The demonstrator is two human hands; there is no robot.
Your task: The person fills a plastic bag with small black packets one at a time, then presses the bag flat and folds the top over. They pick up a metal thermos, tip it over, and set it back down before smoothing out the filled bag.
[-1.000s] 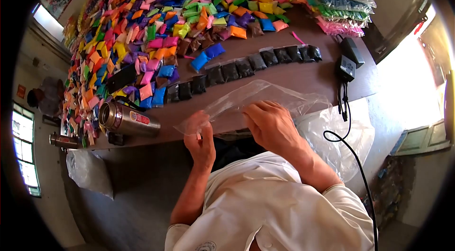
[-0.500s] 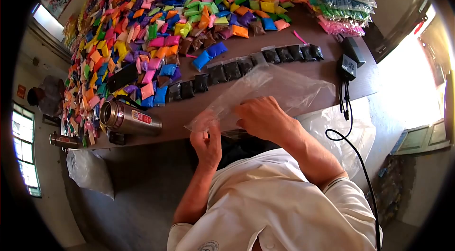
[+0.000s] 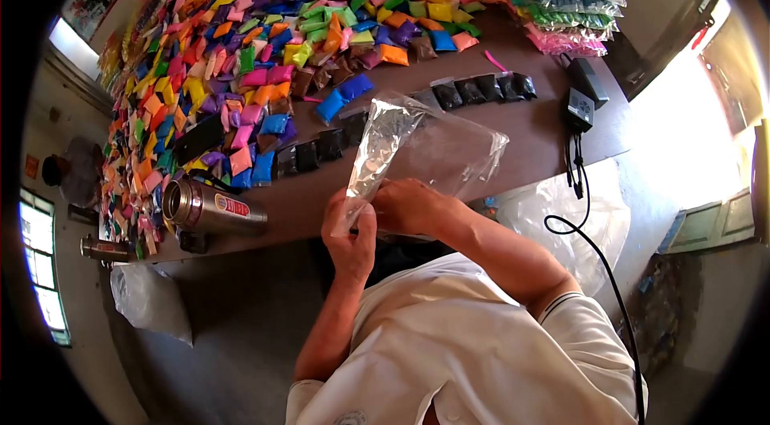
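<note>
A clear plastic bag point(image 3: 457, 151) is stretched between my hands above the table's near edge. My left hand point(image 3: 351, 232) pinches its left edge, where the film is bunched into a shiny fold. At the bag's lower part, my right hand point(image 3: 409, 204) has its fingers curled against the film; its fingertips are partly hidden. Behind the bag lies a row of small black packets point(image 3: 481, 90), and the film covers part of that row. Two blue packets point(image 3: 343, 98) rest just beyond the row.
A large heap of colourful packets point(image 3: 265, 40) covers the table's left and back. A steel thermos point(image 3: 210, 207) lies on its side at the front left. Stacked filled bags point(image 3: 571, 0) stand at the back right, near a black adapter point(image 3: 579, 108) with a hanging cable.
The bag has swung from lying spread to the right to standing more upright, its left side gathered into a fold. My right hand has moved left and down, closer to my left hand.
</note>
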